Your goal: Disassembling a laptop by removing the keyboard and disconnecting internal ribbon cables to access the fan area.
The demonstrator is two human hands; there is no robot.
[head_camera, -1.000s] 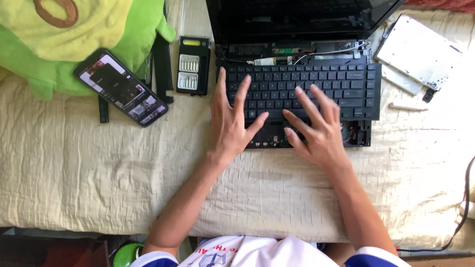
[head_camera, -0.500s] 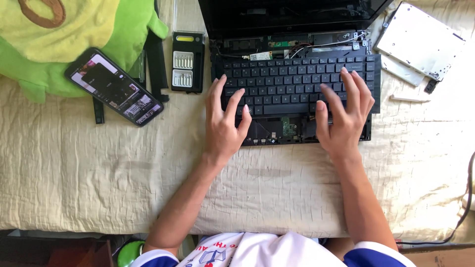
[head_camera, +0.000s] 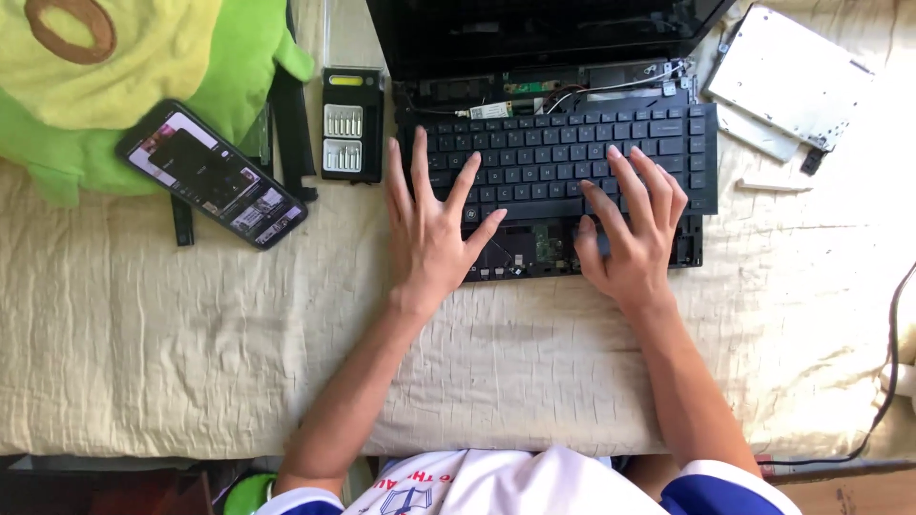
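A black laptop (head_camera: 553, 38) lies opened up on a cream cloth, its top case off and the circuit board (head_camera: 534, 243) showing below the loose black keyboard (head_camera: 553, 157). My left hand (head_camera: 429, 234) rests flat with fingers spread on the keyboard's left end. My right hand (head_camera: 634, 234) presses flat on the keyboard's lower right part, fingers apart. Neither hand holds anything.
A black screwdriver bit case (head_camera: 349, 124) sits left of the laptop. A smartphone (head_camera: 212, 174) with its screen lit lies by a green and yellow plush toy (head_camera: 124, 67). A silver drive caddy (head_camera: 792, 76) lies at the top right. A black cable (head_camera: 892, 362) runs down the right edge.
My right hand has slid left from the keyboard's right edge toward its lower middle. My left hand has stayed on the left end, fingers spread a little wider.
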